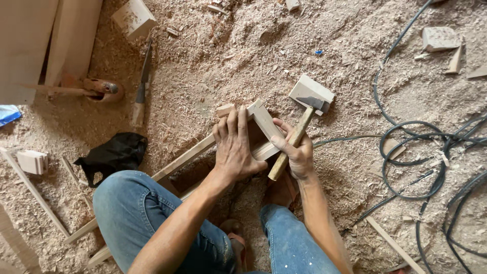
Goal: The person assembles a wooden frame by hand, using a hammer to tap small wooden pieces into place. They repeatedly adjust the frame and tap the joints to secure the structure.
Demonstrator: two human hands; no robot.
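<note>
My left hand (234, 147) lies flat, fingers spread, on the corner joint of a pale wooden frame (188, 153) that rests on the sawdust floor. My right hand (297, 152) grips the wooden handle of a hammer (297, 134), and its thumb touches a short slanted wood piece (267, 122) at the joint. The hammer's dark metal head (317, 103) points away from me, over a small wood block (309, 91). My knees in blue jeans (137, 208) frame the lower view.
Sawdust covers the floor. A black cloth (115, 155) lies to the left, a chisel (142, 91) and a rusty tool (99, 90) beyond it. Black cables (411, 152) coil on the right. Wood offcuts (440, 38) and boards (40, 35) lie around the edges.
</note>
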